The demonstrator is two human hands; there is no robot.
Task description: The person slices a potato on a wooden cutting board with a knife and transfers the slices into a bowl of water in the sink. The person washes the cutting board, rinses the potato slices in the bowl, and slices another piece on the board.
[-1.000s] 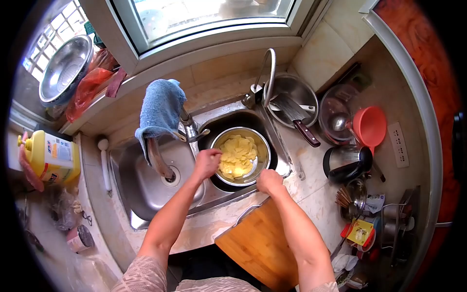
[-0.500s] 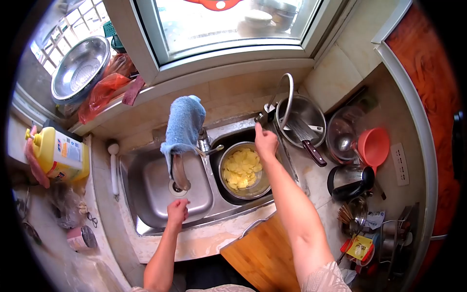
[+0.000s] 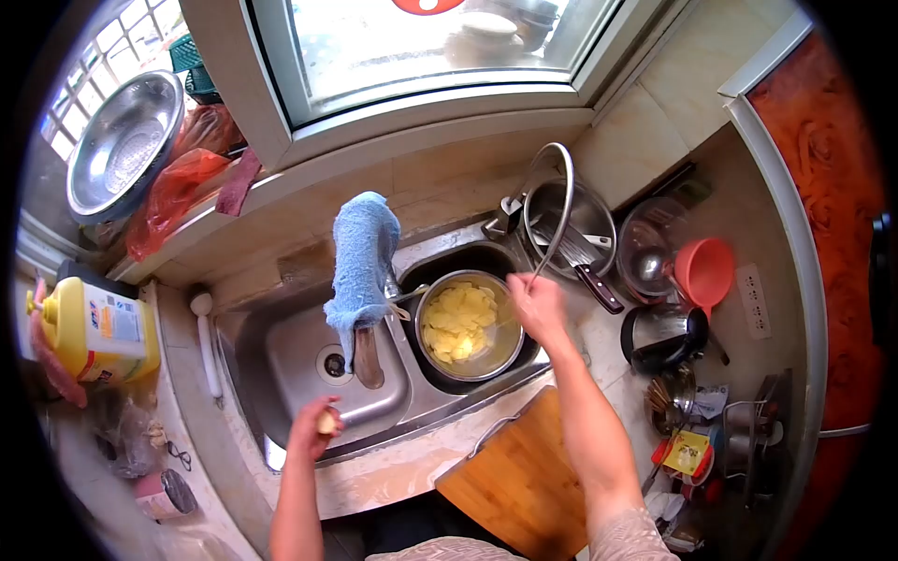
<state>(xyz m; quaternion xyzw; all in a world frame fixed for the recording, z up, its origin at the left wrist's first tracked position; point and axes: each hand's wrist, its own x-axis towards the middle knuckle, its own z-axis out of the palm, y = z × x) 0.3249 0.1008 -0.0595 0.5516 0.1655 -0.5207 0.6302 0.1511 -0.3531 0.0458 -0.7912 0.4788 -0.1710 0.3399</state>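
Observation:
My right hand is closed around the tip of the thin curved faucet spout, at the right rim of a steel pot. Pale yellow slices, which look like potato, lie in the pot, which sits in the right sink basin. My left hand is curled around a small pale yellow piece over the front edge of the left basin. Between the hands, a blue towel drapes over a second faucet, whose spout points down into the left basin.
A cleaver rests across a steel bowl at the back right. Nearby are an orange-red ladle and a kettle. A wooden cutting board juts out in front. A yellow jug stands left.
My right hand has moved from the thin faucet's base to its spout tip, and the spout has swung toward the pot. My left hand has shifted left and lower, and the pale piece now shows.

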